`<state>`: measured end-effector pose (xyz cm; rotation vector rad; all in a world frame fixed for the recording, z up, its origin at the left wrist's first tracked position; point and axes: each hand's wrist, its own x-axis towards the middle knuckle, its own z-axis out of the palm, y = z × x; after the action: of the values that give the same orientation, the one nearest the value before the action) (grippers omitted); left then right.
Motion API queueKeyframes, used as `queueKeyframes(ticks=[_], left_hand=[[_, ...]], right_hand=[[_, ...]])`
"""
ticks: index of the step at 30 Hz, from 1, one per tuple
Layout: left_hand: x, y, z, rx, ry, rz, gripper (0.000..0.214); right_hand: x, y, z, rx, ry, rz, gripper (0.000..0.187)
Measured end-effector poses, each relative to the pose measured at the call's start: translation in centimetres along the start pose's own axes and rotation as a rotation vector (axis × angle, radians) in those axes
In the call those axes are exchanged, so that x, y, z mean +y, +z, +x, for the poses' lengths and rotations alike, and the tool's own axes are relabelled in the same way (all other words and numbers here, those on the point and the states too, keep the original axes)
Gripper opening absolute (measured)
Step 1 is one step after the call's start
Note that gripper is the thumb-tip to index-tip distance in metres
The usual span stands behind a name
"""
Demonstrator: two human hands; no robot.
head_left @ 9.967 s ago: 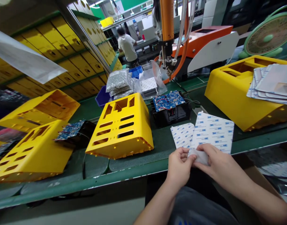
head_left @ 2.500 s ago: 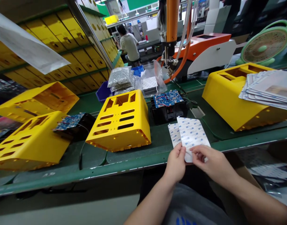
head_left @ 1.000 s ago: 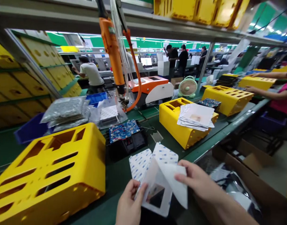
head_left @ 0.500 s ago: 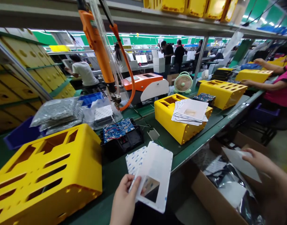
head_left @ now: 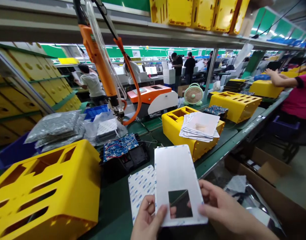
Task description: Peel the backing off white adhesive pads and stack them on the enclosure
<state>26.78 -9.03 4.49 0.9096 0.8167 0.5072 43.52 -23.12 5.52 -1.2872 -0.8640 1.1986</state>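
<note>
Both my hands hold a white rectangular panel [head_left: 176, 173] with a small square window near its lower end, upright above the green bench edge. My left hand [head_left: 149, 221] pinches the panel's lower left corner, thumb on its face. My right hand [head_left: 217, 208] grips the lower right edge with closed fingers. Under the panel, a printed backing sheet [head_left: 140, 188] lies on the green belt [head_left: 113, 206]. A blue circuit board [head_left: 120, 146] on a black block sits just beyond.
A yellow slotted housing [head_left: 43, 190] stands at the left. Another yellow housing [head_left: 177, 126] carries a stack of white panels [head_left: 199, 125]. An orange hanging screwdriver [head_left: 100, 63] dangles over the board. A cardboard box [head_left: 265, 186] with discarded liners lies at the right. A co-worker's arm [head_left: 282, 78] reaches in at the far right.
My right hand dropped the peeled liner into the cardboard box and came back to the panel's right edge. The panel turned so that its plain white face is toward me.
</note>
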Motion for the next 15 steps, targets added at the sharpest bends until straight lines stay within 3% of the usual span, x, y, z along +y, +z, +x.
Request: queueKeyframes(ticks=[2, 4, 7, 9, 12, 15], left_hand=[[0.4, -0.6, 0.4, -0.029, 0.043, 0.107, 0.045], [1.2, -2.4, 1.2, 0.014, 0.125, 0.396, 0.046], [2.1, -6.7, 2.8, 0.257, 0.180, 1.044, 0.051], [2.3, -9.3, 3.7, 0.359, 0.113, 1.297, 0.052], [1.7, -11.5, 4.5, 0.254, -0.002, 1.380, 0.038], [1.0, -11.9, 4.6, 0.170, -0.051, 1.322, 0.027]], right_hand=[[-1.8, 1.0, 0.7, 0.132, -0.055, 0.029, 0.037], [-3.1, -0.3, 1.3, 0.323, -0.089, -0.007, 0.039], [-4.9, -5.0, 2.4, 0.748, -0.200, -0.153, 0.054], [-6.2, -8.7, 3.4, 0.987, -0.250, -0.287, 0.057], [-8.0, -13.4, 5.0, 1.112, -0.235, -0.418, 0.060], [-8.8, -15.8, 6.0, 1.186, -0.154, -0.686, 0.067]])
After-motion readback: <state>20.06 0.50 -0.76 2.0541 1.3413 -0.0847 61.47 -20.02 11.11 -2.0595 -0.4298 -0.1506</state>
